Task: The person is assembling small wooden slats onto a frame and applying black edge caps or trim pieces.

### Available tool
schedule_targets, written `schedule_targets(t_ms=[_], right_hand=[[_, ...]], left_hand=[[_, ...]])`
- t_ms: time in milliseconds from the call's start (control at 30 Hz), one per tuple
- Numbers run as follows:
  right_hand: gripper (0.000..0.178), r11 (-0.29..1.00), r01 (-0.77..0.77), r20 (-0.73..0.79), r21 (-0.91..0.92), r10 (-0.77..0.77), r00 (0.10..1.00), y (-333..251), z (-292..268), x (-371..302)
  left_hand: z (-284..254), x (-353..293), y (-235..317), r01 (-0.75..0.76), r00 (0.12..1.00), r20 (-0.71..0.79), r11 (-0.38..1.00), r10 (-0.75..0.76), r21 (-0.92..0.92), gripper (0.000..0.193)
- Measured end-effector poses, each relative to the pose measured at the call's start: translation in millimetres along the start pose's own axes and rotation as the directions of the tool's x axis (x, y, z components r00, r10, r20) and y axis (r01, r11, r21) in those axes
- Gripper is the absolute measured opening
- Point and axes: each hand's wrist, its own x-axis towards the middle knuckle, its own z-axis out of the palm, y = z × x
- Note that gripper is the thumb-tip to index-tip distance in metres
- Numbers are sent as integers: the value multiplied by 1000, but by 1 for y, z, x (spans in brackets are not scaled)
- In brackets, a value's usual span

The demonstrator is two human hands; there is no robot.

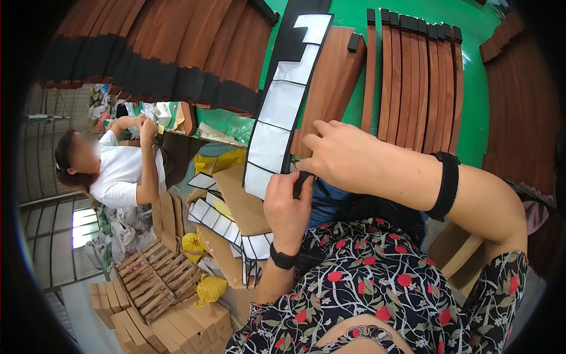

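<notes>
- Peeling from the long strip of pads (282, 106) seemingly under way: several white squares left on it above both hands, black gaps near its top.
- Left hand (287, 207) closed around the strip's lower end, thumb pressed against a small black pad (300, 183).
- Right hand (348, 156) just above, fingertips pinched on that same pad.
- Beyond the hands, on the green counter (471, 76), wooden slats (413, 82) already capped in black; bare ones beside them.
</notes>
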Motion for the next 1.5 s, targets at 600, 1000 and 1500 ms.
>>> schedule_targets(t_ms=[600,1000,1500], right_hand=[[39,997,-67,175,-31,71,982,-11,-9,0],[40,995,-25,-13,-101,24,1000,-24,9,-15],[38,933,-340,-141,116,355,924,29,-57,-41]], left_hand=[[25,-22,-24,-53,983,-186,941,-10,-335,25],[39,-31,-38,7,988,-134,881,-80,-474,26],[21,31,-4,-292,956,-106,932,275,-213,35]])
